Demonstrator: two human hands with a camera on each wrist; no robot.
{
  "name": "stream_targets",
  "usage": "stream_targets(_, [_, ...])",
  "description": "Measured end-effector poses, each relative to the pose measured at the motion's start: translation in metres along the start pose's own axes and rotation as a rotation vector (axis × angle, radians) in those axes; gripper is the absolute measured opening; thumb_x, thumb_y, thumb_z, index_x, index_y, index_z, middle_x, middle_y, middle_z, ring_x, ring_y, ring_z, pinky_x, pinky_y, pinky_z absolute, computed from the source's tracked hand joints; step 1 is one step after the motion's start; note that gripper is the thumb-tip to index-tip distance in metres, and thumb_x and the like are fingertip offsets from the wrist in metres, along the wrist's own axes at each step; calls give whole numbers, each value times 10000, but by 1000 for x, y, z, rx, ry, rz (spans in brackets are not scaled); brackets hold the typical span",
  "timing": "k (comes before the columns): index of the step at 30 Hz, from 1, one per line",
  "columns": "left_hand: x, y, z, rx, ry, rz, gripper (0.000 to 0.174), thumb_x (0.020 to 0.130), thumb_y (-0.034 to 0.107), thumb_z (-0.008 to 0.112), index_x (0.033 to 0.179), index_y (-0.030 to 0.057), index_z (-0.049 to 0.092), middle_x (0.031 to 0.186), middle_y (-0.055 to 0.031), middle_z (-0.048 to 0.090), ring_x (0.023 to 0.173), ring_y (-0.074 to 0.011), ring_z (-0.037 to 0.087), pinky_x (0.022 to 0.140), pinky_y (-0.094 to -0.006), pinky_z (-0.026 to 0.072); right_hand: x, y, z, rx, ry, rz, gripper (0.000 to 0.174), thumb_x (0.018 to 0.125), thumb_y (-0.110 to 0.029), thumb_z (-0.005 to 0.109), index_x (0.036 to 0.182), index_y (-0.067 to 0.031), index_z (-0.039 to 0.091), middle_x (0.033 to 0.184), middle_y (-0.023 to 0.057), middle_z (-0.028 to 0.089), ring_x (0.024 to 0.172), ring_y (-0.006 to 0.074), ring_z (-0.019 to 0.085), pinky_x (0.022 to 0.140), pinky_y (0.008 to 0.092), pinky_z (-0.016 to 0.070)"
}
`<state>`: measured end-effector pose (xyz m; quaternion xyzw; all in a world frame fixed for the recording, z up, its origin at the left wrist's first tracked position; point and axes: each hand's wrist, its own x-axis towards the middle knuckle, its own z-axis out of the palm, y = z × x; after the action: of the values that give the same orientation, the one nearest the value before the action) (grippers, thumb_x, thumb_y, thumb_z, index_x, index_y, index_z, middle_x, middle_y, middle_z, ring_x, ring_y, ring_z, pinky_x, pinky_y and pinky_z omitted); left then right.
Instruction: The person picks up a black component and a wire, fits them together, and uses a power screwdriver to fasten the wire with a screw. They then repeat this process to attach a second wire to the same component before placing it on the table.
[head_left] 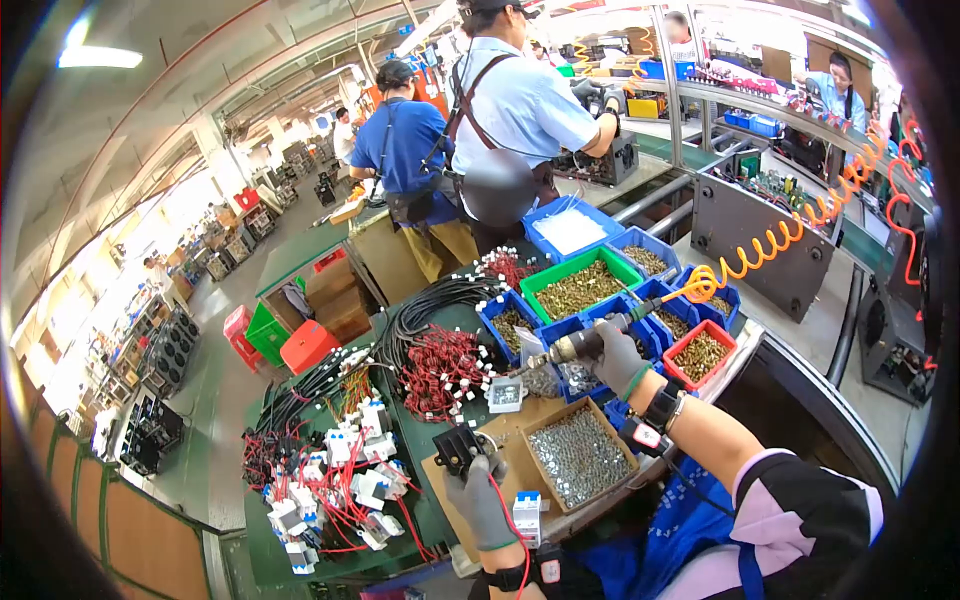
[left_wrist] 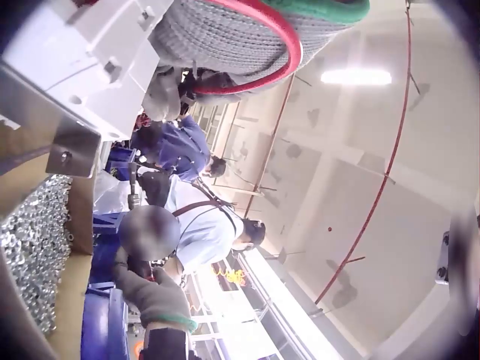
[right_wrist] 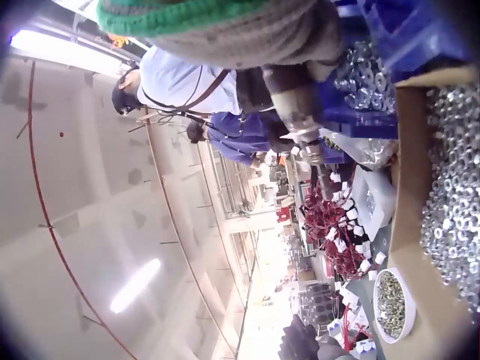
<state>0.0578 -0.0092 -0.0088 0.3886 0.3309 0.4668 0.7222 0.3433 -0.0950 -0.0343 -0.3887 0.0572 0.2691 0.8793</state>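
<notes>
My gloved left hand [head_left: 480, 510] grips a black block-shaped part [head_left: 455, 448] above the front of the bench, and a red wire [head_left: 508, 510] trails down past the hand. Farther right, my gloved right hand [head_left: 622, 362] is wrapped around a power screwdriver [head_left: 568, 348], whose bit end points left over a small clear box [head_left: 505, 394]. An orange coiled hose [head_left: 760, 262] runs up from the tool. The driver's metal nose [right_wrist: 296, 101] shows below the glove in the right wrist view. A white breaker-like unit [head_left: 528, 515] stands beside my left hand.
A cardboard tray of nuts [head_left: 533, 438] lies between my hands. Blue bins, a green bin [head_left: 530, 285] and a red bin [head_left: 728, 352] of fasteners line the right. Wired white breakers [head_left: 340, 480] and red wire bundles [head_left: 440, 375] pile at left. Two people [head_left: 510, 105] stand ahead.
</notes>
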Motion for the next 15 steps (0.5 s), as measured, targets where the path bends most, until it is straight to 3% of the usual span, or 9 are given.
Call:
stream_targets(1, [1, -2, 0, -6, 2, -1, 241, 867, 30, 596, 1100, -7, 546, 972, -123, 648, 739, -211, 693, 644, -311, 602, -3, -6, 2, -17, -18, 25, 277, 954, -298, 609, 1104, -76, 538, 1020, 121, 635, 924, 277, 672, 766, 508, 593])
stream_targets(4, [-2, 3, 3, 39, -1, -21, 293, 880, 25, 566, 1173, 27, 574, 1002, -58, 638, 814, -161, 667, 670, -293, 575, -2, -16, 1, -25, -66, 91, 263, 973, -287, 564, 1123, -75, 520, 1046, 131, 634, 931, 299, 669, 784, 538, 585])
stream_targets(8, [-4, 7, 7, 83, -34, 19, 309, 883, 11, 557, 1191, 24, 569, 1005, -64, 643, 800, -163, 667, 678, -301, 579, 0, -25, -7, -61, -87, 209, 286, 995, -274, 509, 1171, -52, 468, 1122, 187, 613, 967, 360, 667, 762, 519, 607])
stream_targets(9, [-3, 4, 6, 103, -41, 25, 312, 884, 7, 554, 1195, 24, 568, 1005, -66, 644, 796, -163, 667, 682, -304, 580, -12, -30, -3, -61, -108, 213, 308, 1005, -284, 486, 1174, -28, 457, 1164, 266, 588, 1001, 408, 662, 778, 488, 619])
stream_targets(13, [-4, 7, 7, 138, -104, 32, 305, 894, 5, 549, 1199, 11, 559, 1008, -84, 648, 798, -165, 669, 709, -316, 590, -25, -35, -20, 36, -293, 333, 395, 1013, -312, 480, 1215, 25, 437, 1190, 371, 546, 1021, 417, 663, 853, 429, 610])
stream_targets(15, [-5, 7, 8, 126, -118, 33, 293, 902, 4, 545, 1195, 1, 555, 1010, -93, 648, 807, -165, 671, 728, -318, 593, -31, -35, -25, 54, -369, 319, 454, 1009, -335, 490, 1248, 45, 426, 1205, 364, 547, 1043, 420, 654, 870, 418, 606])
